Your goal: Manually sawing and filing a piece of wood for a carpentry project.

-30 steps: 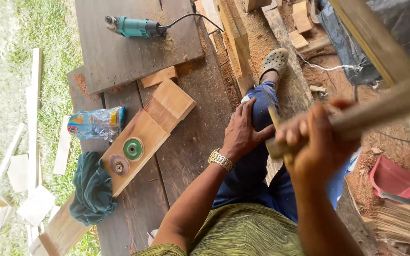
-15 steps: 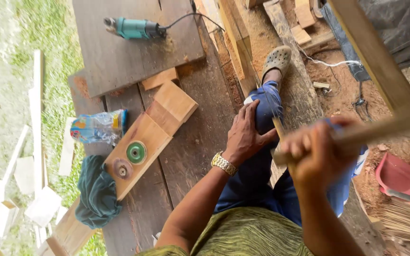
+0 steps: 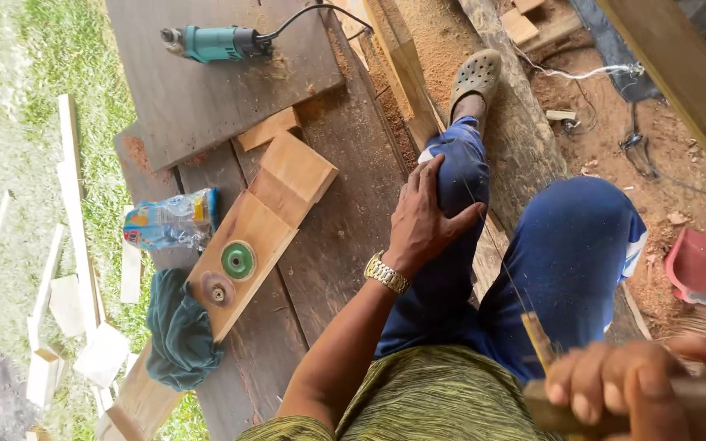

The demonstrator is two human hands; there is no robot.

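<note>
I sit on dark wooden boards (image 3: 337, 237) in blue trousers. My left hand (image 3: 426, 216), with a gold watch at the wrist, rests flat on my left knee and holds nothing. My right hand (image 3: 627, 392) is at the lower right corner, fingers closed round a wooden stick (image 3: 696, 404) held close to the camera. A thin strip of wood (image 3: 538, 339) stands up just left of that hand. My left foot wears a grey clog (image 3: 475, 75) on a sawdust-covered beam.
A teal power tool (image 3: 218, 42) with a black cord lies on the far board. A light plank (image 3: 259, 229) carries a green disc (image 3: 238, 260) and a brown disc (image 3: 217, 289). Nearby are a plastic bottle (image 3: 169, 220), a teal cloth (image 3: 177, 331), a red dustpan (image 3: 700, 265) and grass with offcuts on the left.
My right hand with the stick has dropped from the middle right to the lower right corner. The left hand has stayed on the knee. The view has tilted.
</note>
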